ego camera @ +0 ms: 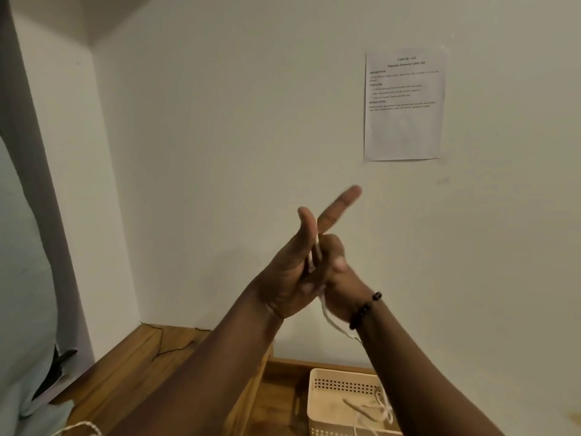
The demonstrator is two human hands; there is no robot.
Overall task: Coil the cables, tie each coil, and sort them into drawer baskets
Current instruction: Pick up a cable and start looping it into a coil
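At the far left a pale curtain [19,278] hangs beside the wall. Below it runs the wooden surface [132,366], with a thin dark cable [166,349] lying slack on its back edge. At the bottom left corner a short arc of white cord [80,426] shows.

In the middle both arms are raised before the wall. The left hand [289,278] has its fingers long and fairly straight, palm turned toward the other hand. One white cable [314,256] runs upright between the two hands, its long axis nearly vertical. The two hands touch, pressed close around it. The right hand [336,262] has its index finger stretched up and to the right while the remaining fingers curl in around the cable; a beaded bracelet [366,309] sits on that wrist. A tail of the same cable drops from under the hands, down and to the right, toward the forearm. I judge this is winding in progress, and the loose tail below is what the next turn must take up; the right hand lies nearer to it.

Lower right, one cream perforated basket [333,385] sits in the open wooden drawer [283,388], with light cord in it. One printed sheet [404,130] is fixed on the wall above.
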